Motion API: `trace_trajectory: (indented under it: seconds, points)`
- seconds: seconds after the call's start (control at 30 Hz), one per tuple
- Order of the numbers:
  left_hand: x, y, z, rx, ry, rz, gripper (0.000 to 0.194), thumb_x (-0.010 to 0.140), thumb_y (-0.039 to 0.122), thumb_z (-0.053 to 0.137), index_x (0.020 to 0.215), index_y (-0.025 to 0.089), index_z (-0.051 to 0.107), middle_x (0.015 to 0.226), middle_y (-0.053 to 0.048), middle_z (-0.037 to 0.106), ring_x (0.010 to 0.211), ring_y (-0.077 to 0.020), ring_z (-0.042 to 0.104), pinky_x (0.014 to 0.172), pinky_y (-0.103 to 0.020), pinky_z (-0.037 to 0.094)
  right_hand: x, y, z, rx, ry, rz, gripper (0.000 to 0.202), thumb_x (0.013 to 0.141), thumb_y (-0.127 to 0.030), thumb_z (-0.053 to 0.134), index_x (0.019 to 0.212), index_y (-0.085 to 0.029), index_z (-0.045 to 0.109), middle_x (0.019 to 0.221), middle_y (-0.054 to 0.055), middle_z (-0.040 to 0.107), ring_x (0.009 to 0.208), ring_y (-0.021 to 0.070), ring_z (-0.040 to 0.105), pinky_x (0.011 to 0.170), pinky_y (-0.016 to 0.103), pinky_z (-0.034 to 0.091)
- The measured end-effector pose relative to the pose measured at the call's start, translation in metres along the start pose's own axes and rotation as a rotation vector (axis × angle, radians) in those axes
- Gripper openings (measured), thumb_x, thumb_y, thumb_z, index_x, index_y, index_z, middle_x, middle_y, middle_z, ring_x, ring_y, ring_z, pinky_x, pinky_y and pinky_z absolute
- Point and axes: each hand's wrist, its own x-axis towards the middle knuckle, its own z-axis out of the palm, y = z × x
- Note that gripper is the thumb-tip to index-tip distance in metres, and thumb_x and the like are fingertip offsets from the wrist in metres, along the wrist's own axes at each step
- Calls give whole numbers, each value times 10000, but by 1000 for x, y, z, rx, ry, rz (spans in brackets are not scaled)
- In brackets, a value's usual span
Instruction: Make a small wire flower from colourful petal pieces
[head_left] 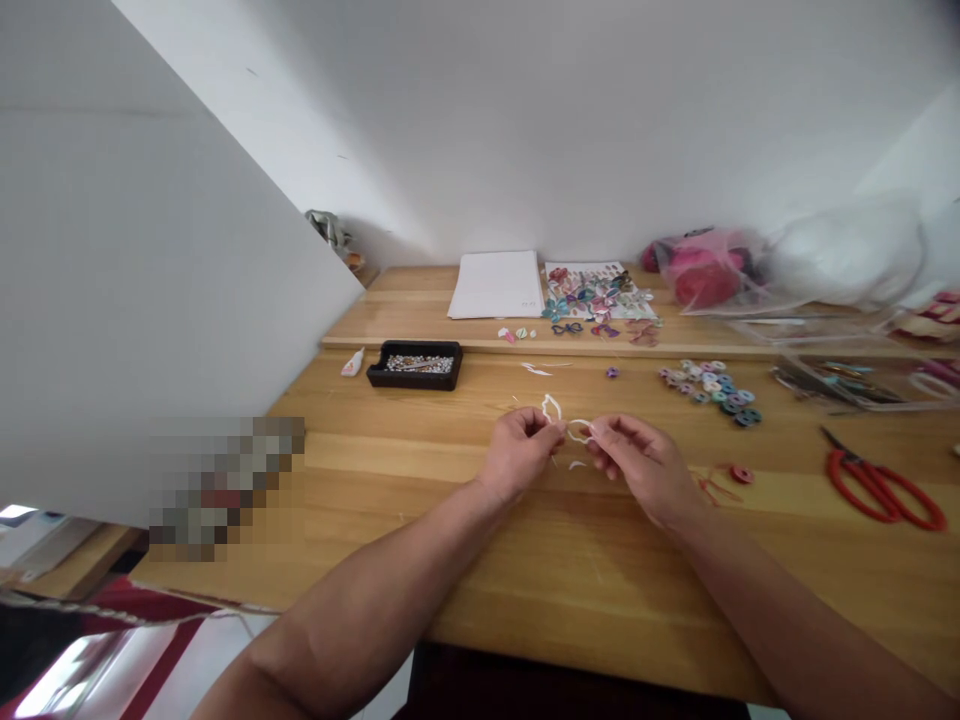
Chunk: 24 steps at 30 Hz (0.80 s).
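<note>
Above the middle of the wooden table, my left hand pinches a thin white looped outline piece, part of which stands up above the fingers. My right hand, close by on the right, has its thumb and fingers closed on the right end of a second white loop. The two loops lie near each other between the hands; whether they are joined is too small to tell. Just below them a small white scrap lies on the table.
Red-handled scissors and a red spool lie right. Thread spools sit behind my right hand. A black bead tray and glue bottle stand back left. Paper and colourful flower pieces rest on the raised shelf.
</note>
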Motion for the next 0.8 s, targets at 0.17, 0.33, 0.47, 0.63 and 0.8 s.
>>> trace_trajectory:
  seconds: [0.17, 0.33, 0.47, 0.63, 0.8]
  points:
    - [-1, -1, -1, 85, -64, 4, 306, 718, 423, 681, 636, 168, 535, 576, 18, 528, 517, -88, 421, 525, -235, 318, 2, -1, -2, -1, 44, -18, 326, 791, -535, 669, 799, -211, 635, 712, 20, 589, 596, 129, 489, 483, 245, 359]
    - [-7, 1, -1, 268, -160, 74, 333, 763, 435, 664, 625, 161, 534, 570, 29, 470, 532, -91, 377, 512, -235, 277, 2, -3, -2, -56, -2, -66, 247, 785, -453, 699, 808, -209, 664, 737, 18, 617, 650, 141, 513, 582, 272, 400]
    - [-10, 1, 1, 342, -199, 124, 353, 795, 445, 639, 621, 162, 521, 577, 34, 440, 546, -92, 357, 514, -233, 269, 1, -3, -2, -50, -74, -79, 209, 801, -406, 692, 756, -204, 659, 724, 9, 621, 666, 138, 508, 626, 280, 394]
    - [-11, -1, 1, 397, -230, 101, 344, 804, 446, 626, 637, 159, 537, 589, 26, 464, 553, -96, 365, 519, -234, 279, 0, -4, -3, -22, -88, -66, 226, 791, -387, 702, 694, -197, 628, 672, -5, 590, 630, 127, 495, 604, 274, 387]
    - [-10, -2, 0, 388, -258, 65, 345, 787, 450, 640, 637, 157, 539, 578, 30, 464, 540, -90, 361, 507, -230, 268, 0, -3, -4, -14, -92, -73, 241, 786, -374, 709, 672, -186, 610, 646, -13, 567, 615, 113, 482, 587, 260, 379]
